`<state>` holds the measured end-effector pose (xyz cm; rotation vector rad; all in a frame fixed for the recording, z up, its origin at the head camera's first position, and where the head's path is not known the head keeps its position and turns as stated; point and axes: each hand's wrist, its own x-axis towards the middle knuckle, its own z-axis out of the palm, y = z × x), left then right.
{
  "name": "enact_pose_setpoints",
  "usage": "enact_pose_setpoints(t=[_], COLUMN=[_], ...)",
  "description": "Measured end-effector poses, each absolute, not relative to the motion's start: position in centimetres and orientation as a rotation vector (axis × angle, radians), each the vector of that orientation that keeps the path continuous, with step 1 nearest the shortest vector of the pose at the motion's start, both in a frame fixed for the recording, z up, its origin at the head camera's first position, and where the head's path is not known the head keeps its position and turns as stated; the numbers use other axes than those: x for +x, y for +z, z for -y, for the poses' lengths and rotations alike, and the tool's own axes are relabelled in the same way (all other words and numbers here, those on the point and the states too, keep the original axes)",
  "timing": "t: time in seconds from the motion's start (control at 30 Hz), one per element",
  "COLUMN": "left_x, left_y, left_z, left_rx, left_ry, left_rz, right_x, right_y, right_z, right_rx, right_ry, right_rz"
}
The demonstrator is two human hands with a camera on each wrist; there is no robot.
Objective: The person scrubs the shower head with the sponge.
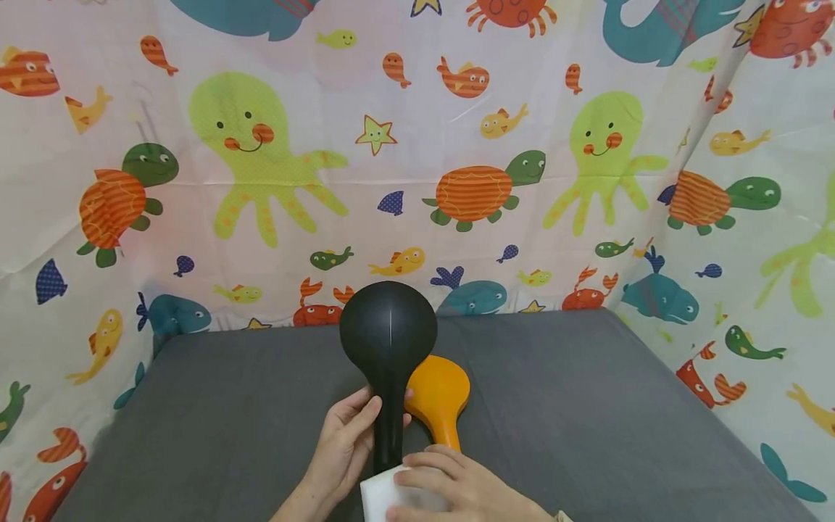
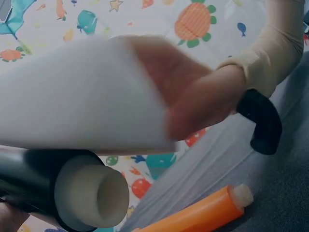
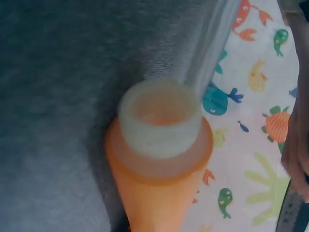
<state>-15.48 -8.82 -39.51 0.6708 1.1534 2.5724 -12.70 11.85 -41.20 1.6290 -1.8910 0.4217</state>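
Note:
My left hand (image 1: pixel 347 444) grips the handle of a black round-headed thing (image 1: pixel 388 330), its head pointing up and away. A hollow off-white tube end (image 2: pixel 108 195) sticks out of the handle's bottom. My right hand (image 1: pixel 466 486) holds a blurred, white, straight-edged pad (image 2: pixel 82 96) over the lower end of that handle. Close behind it, an orange round-headed thing (image 1: pixel 438 388) of similar but smaller shape lies on the grey cloth, its handle partly hidden by my right hand. Its off-white hollow end (image 3: pixel 161 137) shows large in the right wrist view.
Grey cloth (image 1: pixel 554 406) covers the table, whose edges run back to a white curtain (image 1: pixel 365 246) printed with sea animals, hung behind and at both sides. A black curved piece (image 2: pixel 263 123) sits at my right wrist.

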Motion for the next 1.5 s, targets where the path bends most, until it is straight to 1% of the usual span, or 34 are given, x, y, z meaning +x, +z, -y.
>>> enact_pose_setpoints(t=[0.1,0.2,0.3,0.37,0.47,0.6,0.7,0.77,0.83,0.93,1.03,1.1,1.2,1.4,1.5], left_x=[-15.3,-15.0,-14.8,-14.6,-14.6,-14.7,-14.8,-14.9,-14.9,-14.9,-14.9,-14.8,-14.8,-15.0,-15.0], left_y=[-39.6,-39.7,-39.6,-39.4,-39.1,-38.7,-38.6,-38.6,-38.7,-38.9,-38.9,-38.8,-38.6,-38.2,-38.3], left_z=[8.7,8.5,8.4,8.4,8.6,8.9,8.9,8.8,8.7,8.5,8.3,8.3,8.4,8.8,8.8], left_rx=[0.708,0.76,0.776,0.753,0.677,0.599,0.573,0.573,0.586,0.629,0.635,0.626,0.587,0.43,0.43], left_ry=[2.534,2.504,2.476,2.461,2.453,2.465,2.479,2.481,2.474,2.479,2.494,2.506,2.508,2.554,2.548], left_rz=[-1.182,-1.179,-1.159,-1.17,-1.213,-1.186,-1.173,-1.187,-1.198,-1.225,-1.271,-1.287,-1.299,-1.262,-1.284], right_x=[-14.0,-15.2,-15.5,-15.3,-14.5,-13.1,-12.3,-12.2,-12.8,-13.9,-14.5,-14.5,-14.0,-12.7,-12.3], right_y=[-40.7,-39.8,-39.1,-39.2,-39.9,-41.3,-41.8,-41.8,-41.3,-40.4,-39.6,-39.5,-40.0,-42.2,-42.6], right_z=[-11.5,-10.8,-10.4,-10.1,-10.0,-10.4,-11.1,-11.3,-11.3,-10.7,-10.2,-10.0,-9.9,-10.5,-10.5], right_rx=[1.493,1.25,1.059,1.012,1.091,1.369,1.594,1.649,1.617,1.377,1.15,1.08,1.111,1.328,1.286], right_ry=[0.534,0.628,0.67,0.672,0.678,0.615,0.71,0.648,0.648,0.552,0.671,0.709,0.74,0.944,1.106], right_rz=[1.799,1.763,1.799,1.815,1.801,1.79,1.931,1.963,1.922,1.797,1.828,1.846,1.872,1.915,1.972])
